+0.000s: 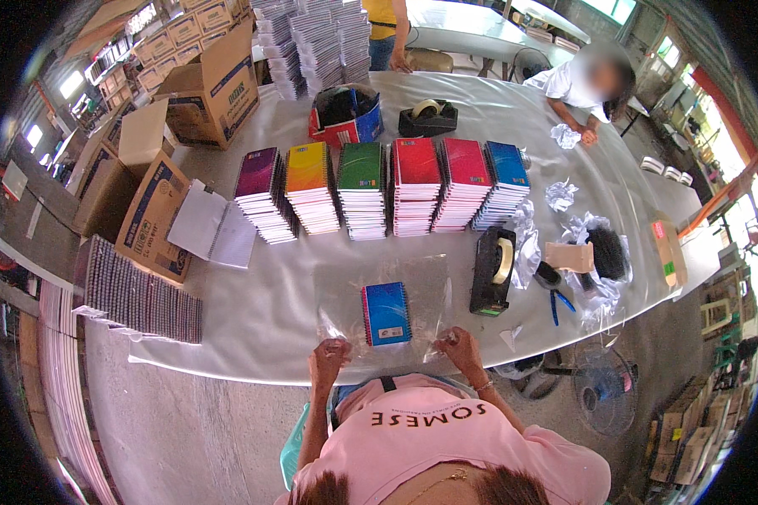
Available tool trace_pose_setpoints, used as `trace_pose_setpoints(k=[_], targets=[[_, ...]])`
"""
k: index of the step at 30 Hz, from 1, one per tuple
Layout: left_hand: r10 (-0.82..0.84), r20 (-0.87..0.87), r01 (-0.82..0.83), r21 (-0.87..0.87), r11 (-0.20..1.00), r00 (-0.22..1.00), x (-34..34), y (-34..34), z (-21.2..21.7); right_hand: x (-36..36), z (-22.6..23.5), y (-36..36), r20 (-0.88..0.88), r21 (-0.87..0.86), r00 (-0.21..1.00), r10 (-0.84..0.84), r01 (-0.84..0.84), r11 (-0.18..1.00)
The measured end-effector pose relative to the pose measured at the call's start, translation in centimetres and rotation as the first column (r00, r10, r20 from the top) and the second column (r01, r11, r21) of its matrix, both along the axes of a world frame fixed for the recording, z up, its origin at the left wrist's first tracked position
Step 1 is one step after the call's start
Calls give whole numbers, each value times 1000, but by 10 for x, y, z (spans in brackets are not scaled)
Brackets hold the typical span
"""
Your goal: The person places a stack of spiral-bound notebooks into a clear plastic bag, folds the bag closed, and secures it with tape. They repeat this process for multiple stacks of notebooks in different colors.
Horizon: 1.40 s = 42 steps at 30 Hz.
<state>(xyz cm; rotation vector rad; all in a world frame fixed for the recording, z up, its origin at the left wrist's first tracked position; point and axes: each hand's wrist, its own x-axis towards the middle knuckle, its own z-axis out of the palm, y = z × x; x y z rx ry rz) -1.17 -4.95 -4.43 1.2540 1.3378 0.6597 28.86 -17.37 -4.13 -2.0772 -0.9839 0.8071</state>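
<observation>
Clear plastic sheet (429, 284) is being gripped along its near edge: left corner is being pinched by the left hand (332, 352), right corner by the right hand (452, 343). Hands are being held well apart. A small blue notebook (385, 313) is being supported flat on the sheet, between the hands and slightly farther from the person than either, a gap being left on both sides. On the far side of the sheet, the pale table cover (257, 316) is being occupied by a row of notebook stacks (362, 172): purple, yellow, green, two reddish, blue, left to right. Right of the sheet, a black tape dispenser (486, 273) is being flanked by crumpled paper (527, 252).
</observation>
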Motion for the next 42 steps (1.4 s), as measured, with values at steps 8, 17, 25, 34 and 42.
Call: trace_pose_setpoints(k=[8,17,25,34,42], targets=[[-110,56,118,-151,982,992,-1,-8,13,9,-26,-6,-310,29,950,32,-25,999],[-195,191,246,-297,923,962,-3,-16,10,9,-41,-12,-141,-3,990,-15,15,1000],[-19,316,163,-435,886,949,7,-34,17,-24,32,-24,493,273,832,-255,131,953],[464,637,183,-689,702,616,-3,-36,4,-61,30,-30,-758,-15,615,215,-346,938],[514,665,160,-682,713,542,-8,-42,-6,-62,0,-28,-756,72,629,-181,355,932]])
